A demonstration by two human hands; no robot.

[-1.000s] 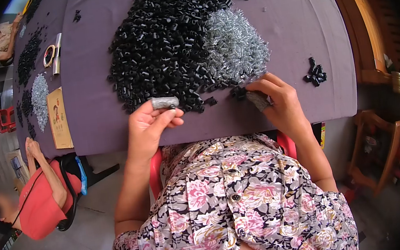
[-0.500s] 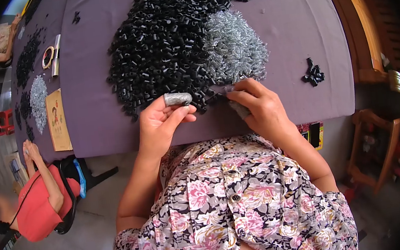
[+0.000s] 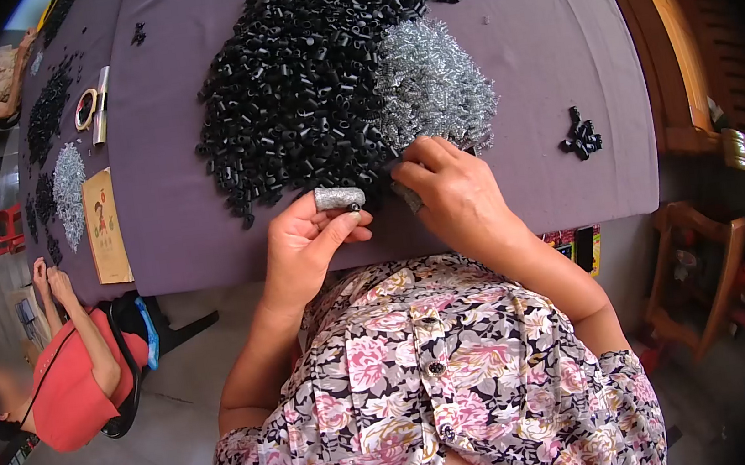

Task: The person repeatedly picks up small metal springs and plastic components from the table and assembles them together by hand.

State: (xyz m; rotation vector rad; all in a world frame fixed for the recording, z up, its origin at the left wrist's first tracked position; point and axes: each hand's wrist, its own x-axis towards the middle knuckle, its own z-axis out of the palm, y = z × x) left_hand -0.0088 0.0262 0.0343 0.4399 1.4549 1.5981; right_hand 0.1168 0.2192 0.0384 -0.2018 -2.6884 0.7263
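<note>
My left hand [image 3: 300, 245] is closed at the table's near edge, pinching a small black plastic sleeve [image 3: 354, 208] between thumb and index finger. Silver tape wraps that index finger. To its right, my right hand [image 3: 457, 188] reaches down with curled, closed fingers where two piles meet; its fingertips are hidden, so I cannot make out what they hold. A grey wrapping shows on one of its fingers too. The large pile of black plastic sleeves [image 3: 289, 104] spreads ahead of both hands. Beside it, at the right, lies a heap of small silvery springs [image 3: 436, 78].
A few black sleeves [image 3: 580, 135] lie apart at the right. On the left are a booklet [image 3: 106, 228], a tape roll [image 3: 86, 110], a shiny tube [image 3: 102, 105] and another silvery heap [image 3: 71, 195]. A person in red [image 3: 78, 385] sits at the left. A wooden chair [image 3: 697, 278] stands right.
My right hand has moved left and slightly forward, from the near end of the springs toward the black sleeves. My left hand has shifted slightly, still pinching a black sleeve.
</note>
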